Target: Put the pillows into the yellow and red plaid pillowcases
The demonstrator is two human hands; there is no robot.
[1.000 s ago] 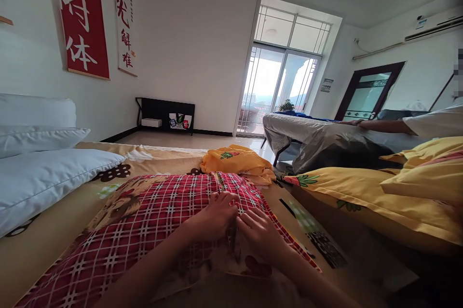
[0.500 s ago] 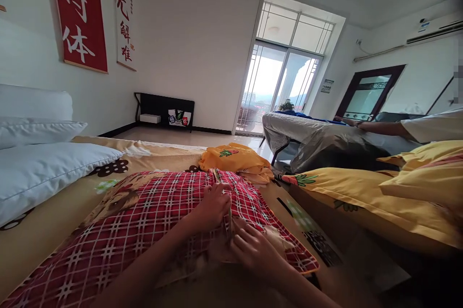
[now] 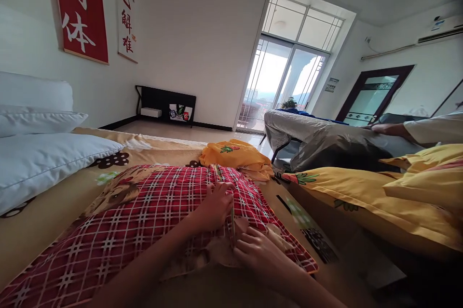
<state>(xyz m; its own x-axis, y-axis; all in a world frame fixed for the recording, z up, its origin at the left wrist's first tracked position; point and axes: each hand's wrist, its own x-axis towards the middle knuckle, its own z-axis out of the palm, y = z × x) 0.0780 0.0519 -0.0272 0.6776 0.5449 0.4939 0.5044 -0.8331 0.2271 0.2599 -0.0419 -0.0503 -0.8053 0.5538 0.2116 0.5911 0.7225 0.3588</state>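
A red plaid pillowcase (image 3: 152, 211) with white lines and a printed animal figure lies plump across the bed in front of me. A seam or opening edge (image 3: 216, 173) runs down its right part, towards me. My left hand (image 3: 216, 206) is closed on this edge, its fingertips partly hidden. Just below and to the right, my right hand (image 3: 258, 250) pinches the pillowcase further down the same edge. Cloth bunches between the two hands.
White pillows (image 3: 54, 163) lie at left. A folded yellow cloth (image 3: 235, 156) sits beyond the pillowcase, and yellow pillows (image 3: 347, 197) lie at right. Behind them stands a plastic-covered table (image 3: 304, 127), where another person's arm (image 3: 394, 129) reaches in.
The view has tilted slightly. My hands keep hold of the pillowcase edge, with the right one a little lower relative to the left. The other person's arm has drawn back to the right.
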